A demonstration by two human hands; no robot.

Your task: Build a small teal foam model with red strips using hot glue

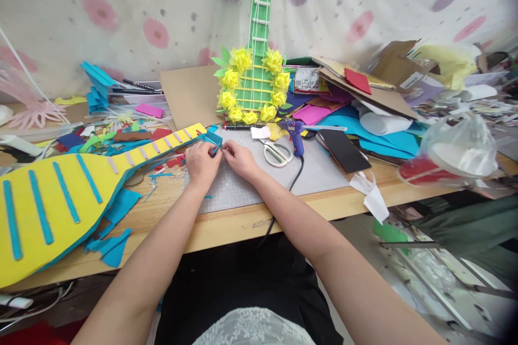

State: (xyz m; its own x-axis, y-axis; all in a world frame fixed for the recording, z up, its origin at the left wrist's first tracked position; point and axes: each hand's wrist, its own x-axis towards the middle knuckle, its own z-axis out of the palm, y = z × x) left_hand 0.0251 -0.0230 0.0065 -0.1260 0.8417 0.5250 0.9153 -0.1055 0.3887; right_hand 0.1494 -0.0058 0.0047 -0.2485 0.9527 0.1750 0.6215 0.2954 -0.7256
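My left hand [201, 163] is closed in a pinch on a small blue paper piece [212, 135]. Beside it, my right hand [240, 159] pinches the end of the same piece, the two sets of fingertips almost touching. Just left of my hands ends the neck of a yellow paper guitar [60, 183], which has blue and pale pink strips across it and a blue edge. Under my hands lies a grey cutting mat [238, 194]. To the right are white-handled scissors [277, 153] and a blue glue gun [297, 137] with a clear glue stick in it.
A green paper guitar [261, 27] with yellow flowers stands upright at the back. A black phone [343, 150] lies on the mat's right side. Farther right are a bagged red-and-white cup [439, 159] and stacked cardboard [372, 94]. Blue scraps [111, 248] lie near the front edge.
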